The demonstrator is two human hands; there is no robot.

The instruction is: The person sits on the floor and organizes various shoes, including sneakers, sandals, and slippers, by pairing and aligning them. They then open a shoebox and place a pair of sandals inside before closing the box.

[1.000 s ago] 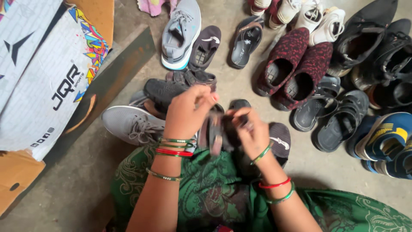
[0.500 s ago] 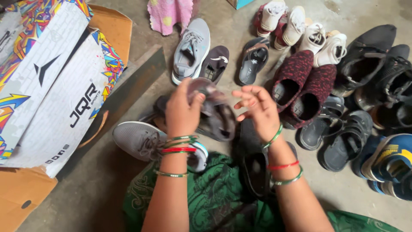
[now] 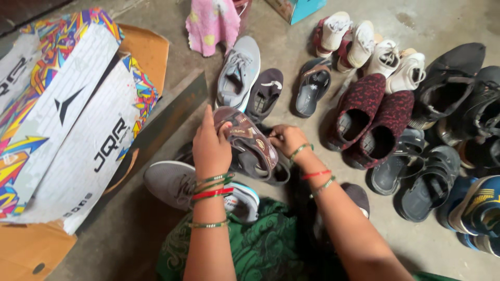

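Observation:
My left hand (image 3: 211,148) grips the heel end of a dark brown strapped sandal (image 3: 250,143), held tilted above the floor. My right hand (image 3: 285,139) is on the sandal's far side, fingers curled against its strap and edge. Under them lie a dark shoe and a grey sneaker (image 3: 172,182) with a blue-and-white sole. Both wrists wear green and red bangles. A green patterned garment (image 3: 255,244) covers my lap at the bottom.
A cardboard box with white, colourful printed flaps (image 3: 67,130) stands at the left. Many shoes lie on the concrete floor: a grey sneaker (image 3: 238,73), dark slip-on (image 3: 264,93), red-black pair (image 3: 370,117), white sneakers (image 3: 385,57), black sandals (image 3: 416,177), blue shoes (image 3: 476,208). A pink cloth (image 3: 211,23) lies at the top.
The right hand, open half a second ago, has come onto the sandal. The left hand has lowered the sandal slightly and turned it. The camera view has shifted downward.

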